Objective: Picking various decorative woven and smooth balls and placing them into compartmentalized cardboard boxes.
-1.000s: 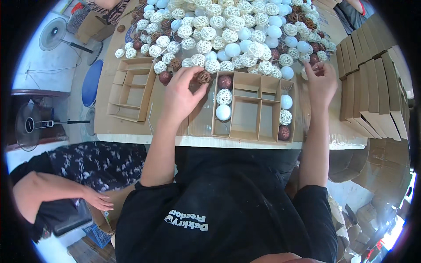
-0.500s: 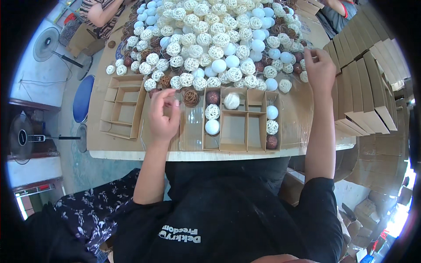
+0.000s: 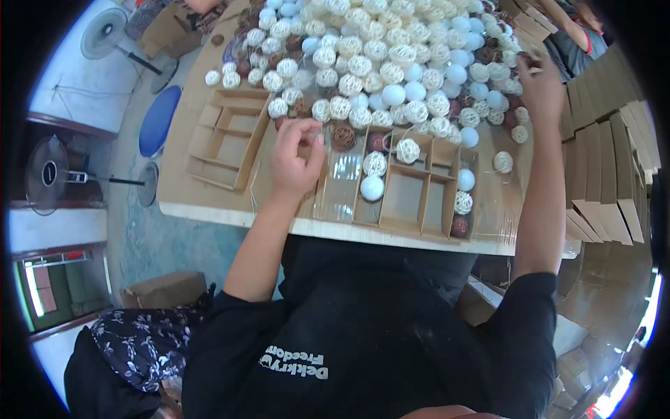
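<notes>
My left hand [image 3: 299, 159] is loosely curled, thumb apart from the fingers, with nothing seen in it. It hovers left of a brown wicker ball [image 3: 343, 137]. Right of that ball lies a divided cardboard box [image 3: 380, 224]. Its left column holds a dark red ball [image 3: 377, 142], a white wicker ball [image 3: 375, 164] and a smooth white ball [image 3: 372, 188]. Another white wicker ball [image 3: 407, 151] rests in an upper middle compartment. More balls fill its right column. My right hand [image 3: 544, 87] reaches to the pile's right edge, fingers bent together around something pale and unclear.
A large pile of white wicker balls [image 3: 401, 54], mixed with smooth white and brown ones, covers the table's far part. A second divided box [image 3: 242, 160] lies at left. Stacked cardboard boxes [image 3: 607, 164] stand at right. Another person's arm [image 3: 562, 24] shows at upper right.
The view has turned and shifted, so the table sits tilted and further right. My right hand has moved slightly farther out, its fingers bending in. My left hand keeps its curl beside the brown ball.
</notes>
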Motion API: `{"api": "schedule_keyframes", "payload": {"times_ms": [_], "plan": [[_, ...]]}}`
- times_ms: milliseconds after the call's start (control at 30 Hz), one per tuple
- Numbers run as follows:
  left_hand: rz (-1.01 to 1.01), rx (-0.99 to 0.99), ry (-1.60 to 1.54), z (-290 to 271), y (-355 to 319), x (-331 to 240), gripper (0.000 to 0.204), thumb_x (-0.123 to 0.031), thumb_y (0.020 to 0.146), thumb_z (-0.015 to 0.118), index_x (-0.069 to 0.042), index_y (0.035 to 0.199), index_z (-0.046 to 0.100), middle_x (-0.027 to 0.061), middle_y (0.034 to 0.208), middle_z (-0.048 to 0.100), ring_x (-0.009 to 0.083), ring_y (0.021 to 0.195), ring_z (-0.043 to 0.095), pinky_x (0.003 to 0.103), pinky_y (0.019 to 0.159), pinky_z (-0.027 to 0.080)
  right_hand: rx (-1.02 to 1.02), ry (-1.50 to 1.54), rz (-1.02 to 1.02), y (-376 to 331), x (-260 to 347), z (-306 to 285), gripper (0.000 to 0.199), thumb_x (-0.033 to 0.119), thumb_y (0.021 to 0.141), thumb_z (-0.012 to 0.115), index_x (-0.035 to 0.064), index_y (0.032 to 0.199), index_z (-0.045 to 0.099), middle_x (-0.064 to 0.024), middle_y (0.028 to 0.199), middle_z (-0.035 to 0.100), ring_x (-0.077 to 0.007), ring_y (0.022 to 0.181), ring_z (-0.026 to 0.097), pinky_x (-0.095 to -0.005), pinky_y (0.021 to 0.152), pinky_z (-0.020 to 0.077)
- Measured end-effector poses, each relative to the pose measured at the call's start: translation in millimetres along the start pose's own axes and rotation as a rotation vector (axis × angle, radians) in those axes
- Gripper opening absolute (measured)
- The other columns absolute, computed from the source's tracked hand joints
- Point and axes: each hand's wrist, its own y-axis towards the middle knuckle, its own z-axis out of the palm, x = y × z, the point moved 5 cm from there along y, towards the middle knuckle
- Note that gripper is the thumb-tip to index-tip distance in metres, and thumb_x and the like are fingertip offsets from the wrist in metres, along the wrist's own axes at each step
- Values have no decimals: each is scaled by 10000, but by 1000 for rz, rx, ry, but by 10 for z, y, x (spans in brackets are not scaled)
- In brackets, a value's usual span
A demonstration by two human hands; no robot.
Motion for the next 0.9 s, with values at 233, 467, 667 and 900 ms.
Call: {"api": "schedule_keyframes", "payload": {"times_ms": [233,467,667,900], "plan": [[266,233,-61,15,-65,-661,208,-110,815,838,-61,987,732,81,979,685,228,767,640,350,713,552,221,646,272,-1499,592,-793,326,139,960,791,35,1263,727,-57,1057,750,-105,941,689,-259,810,555],[512,652,172,312,-553,-1262,194,-140,785,833,-89,952,747,7,986,622,238,959,586,373,802,523,310,731,439,-2009,520,-726,317,124,1003,747,18,1299,707,-61,1079,731,-103,947,670,-257,849,534],[378,669,69,171,-594,-1272,207,-125,763,853,-88,944,759,10,973,631,244,950,608,374,787,529,407,782,412,-1955,553,-824,311,130,1023,716,12,1311,710,-41,1116,733,-94,962,667,-255,868,535],[363,547,-15,190,-285,-1227,187,-103,788,859,-88,946,759,54,946,642,287,898,628,387,768,538,350,355,191,-1929,937,-638,432,181,842,880,32,1207,702,-99,1003,677,-224,874,643,-358,787,540]]}}
